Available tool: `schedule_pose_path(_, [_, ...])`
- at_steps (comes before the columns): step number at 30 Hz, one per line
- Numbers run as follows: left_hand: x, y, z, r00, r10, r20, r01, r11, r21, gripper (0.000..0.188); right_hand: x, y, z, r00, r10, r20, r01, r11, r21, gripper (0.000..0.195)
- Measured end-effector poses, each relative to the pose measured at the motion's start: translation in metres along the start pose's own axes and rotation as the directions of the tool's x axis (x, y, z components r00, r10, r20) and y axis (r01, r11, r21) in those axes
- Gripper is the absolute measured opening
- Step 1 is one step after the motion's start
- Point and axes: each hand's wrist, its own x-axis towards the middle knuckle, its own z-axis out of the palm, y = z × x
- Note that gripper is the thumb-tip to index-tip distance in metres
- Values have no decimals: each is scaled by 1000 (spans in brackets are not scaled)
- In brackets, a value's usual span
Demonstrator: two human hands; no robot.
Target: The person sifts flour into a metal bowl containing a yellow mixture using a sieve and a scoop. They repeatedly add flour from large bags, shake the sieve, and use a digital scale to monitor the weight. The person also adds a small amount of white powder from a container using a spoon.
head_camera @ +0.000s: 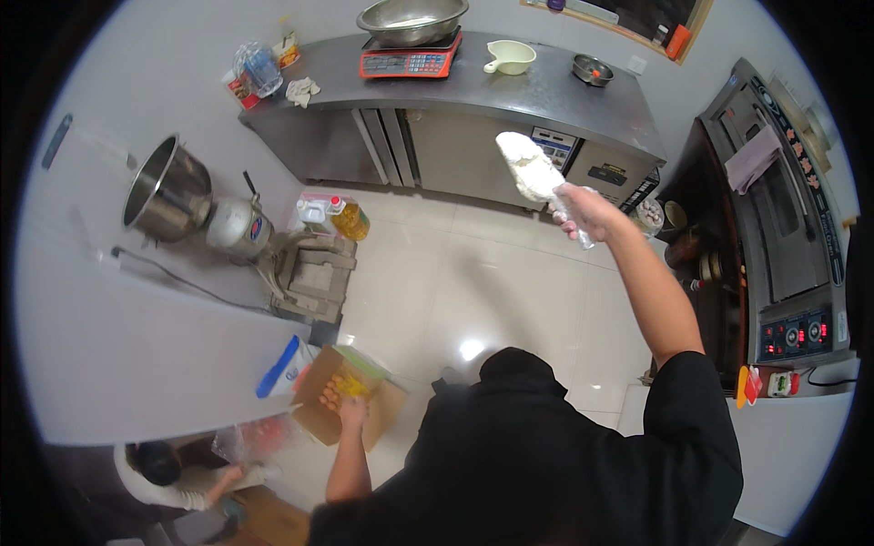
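My right hand (586,213) is raised over the floor and grips a scoop (526,167) by its handle. White powder, which looks like flour, coats the scoop, and some clings to my fingers. On the lower left, my left hand (353,411) reaches down into an open cardboard box (317,416). Brown eggs (330,396) and something yellow (351,387) lie in this box, right by my fingertips. Whether the left fingers hold anything cannot be seen.
A steel bowl (413,24) sits on a red scale (410,63) on the steel counter (478,89), near a pale dipper (512,56). A stand mixer (235,225) and oil bottle (350,220) are left, an oven (785,205) right. Another person (157,471) crouches lower left.
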Motion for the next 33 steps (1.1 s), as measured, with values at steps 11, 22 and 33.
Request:
schedule_pose_path(11, [135,405,62,816,506,281,-467,862,-198,17,176,-147,-83,998,-17,-62,20,999,49,24])
schedule_pose_path(22, [236,509,58,902,358,243,-262,898,-353,21,330,-315,-99,982,-161,-97,161,987,-10,27])
schedule_pose_path(33, [434,701,0,818,570,75,-536,804,-258,22,466,-472,-20,973,-222,-71,221,975,-25,29])
